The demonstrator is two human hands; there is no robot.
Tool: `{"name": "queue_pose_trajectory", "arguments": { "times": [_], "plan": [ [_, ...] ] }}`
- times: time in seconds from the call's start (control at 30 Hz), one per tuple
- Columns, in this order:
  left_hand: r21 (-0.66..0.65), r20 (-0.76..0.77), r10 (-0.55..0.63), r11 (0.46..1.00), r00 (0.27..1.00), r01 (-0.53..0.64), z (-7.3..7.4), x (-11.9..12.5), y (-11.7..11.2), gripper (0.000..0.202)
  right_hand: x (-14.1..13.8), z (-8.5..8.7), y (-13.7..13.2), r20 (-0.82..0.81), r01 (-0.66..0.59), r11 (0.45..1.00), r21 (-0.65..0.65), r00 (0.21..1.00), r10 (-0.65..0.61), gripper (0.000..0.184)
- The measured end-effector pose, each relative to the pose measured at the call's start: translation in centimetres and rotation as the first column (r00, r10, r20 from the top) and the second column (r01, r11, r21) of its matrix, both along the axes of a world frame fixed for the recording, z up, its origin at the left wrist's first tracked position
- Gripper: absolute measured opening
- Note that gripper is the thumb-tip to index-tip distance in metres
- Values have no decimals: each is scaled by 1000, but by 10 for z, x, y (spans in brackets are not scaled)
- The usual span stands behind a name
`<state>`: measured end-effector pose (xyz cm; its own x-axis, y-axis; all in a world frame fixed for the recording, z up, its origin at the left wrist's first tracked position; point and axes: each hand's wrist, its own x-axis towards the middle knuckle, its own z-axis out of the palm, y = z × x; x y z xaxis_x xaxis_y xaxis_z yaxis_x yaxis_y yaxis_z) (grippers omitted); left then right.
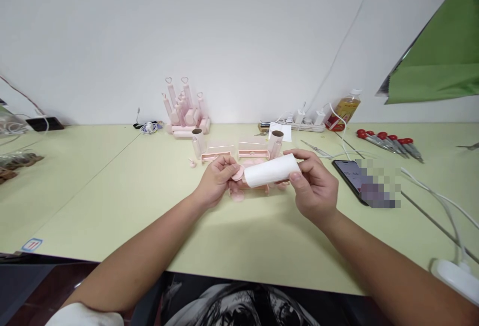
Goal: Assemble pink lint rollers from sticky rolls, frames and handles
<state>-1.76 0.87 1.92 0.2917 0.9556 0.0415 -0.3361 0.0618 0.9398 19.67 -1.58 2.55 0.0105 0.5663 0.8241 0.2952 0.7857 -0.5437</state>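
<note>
The right hand (pixel 316 183) has its grip clamped on the right end of a white tube (pixel 271 170), held above the surface (pixel 112 206). The left hand's (pixel 216 180) grip pinches a pink disc (pixel 238 173) at the tube's left end; whether they touch, I cannot tell. Beyond the tube lies a pink tray (pixel 253 155); right of it, a phone (pixel 346 176).

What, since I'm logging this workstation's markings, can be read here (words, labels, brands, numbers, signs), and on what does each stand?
"11", apparently, in red: blue-bordered sticker at the near left edge of the table.
Phone: faint digits, too blurred to read surely; part of it is pixelated.
Bottle: printed label, too small to read.
White tube: no text visible.
</note>
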Motion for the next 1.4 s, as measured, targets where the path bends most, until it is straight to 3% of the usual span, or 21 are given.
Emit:
{"name": "queue_pose_trajectory", "arguments": {
  "times": [0.23, 0.4, 0.5, 0.8, 1.07, 1.27, 1.4],
  "plan": [
    [-16, -50, 96, 995, 994, -97, -3, 2, 1, 44, 0, 0, -1, 36, 31, 999, 38, 999, -33, 16],
    [-72, -93, 33, 997, 995, -40, -1, 3, -3, 40, 0, 0, -1, 164, 35, 994, 101, 985, -51, 14],
    [-108, -43, -24, 994, 999, 19, 2, 2, -4, 36, -1, 0, 0, 206, 49, 995, 91, 976, -67, 17],
    [-167, 93, 11, 986, 996, 5, 1, 1, 0, 32, -1, 2, 0, 240, 77, 990, 118, 965, -104, 18],
    [-168, 58, -74, 982, 996, 83, 7, 3, -10, 47, -4, 5, -2, 301, 30, 983, 183, 950, -85, 16],
    [-122, 117, -90, 987, 989, 104, 2, 2, -11, 60, -1, -2, -1, 206, 23, 999, 40, 978, -30, 19],
    [-52, 24, -130, 990, 991, 131, 4, -1, -12, 69, -1, -9, 0, 114, -33, 996, -84, 993, 42, 30]
  ]
}}
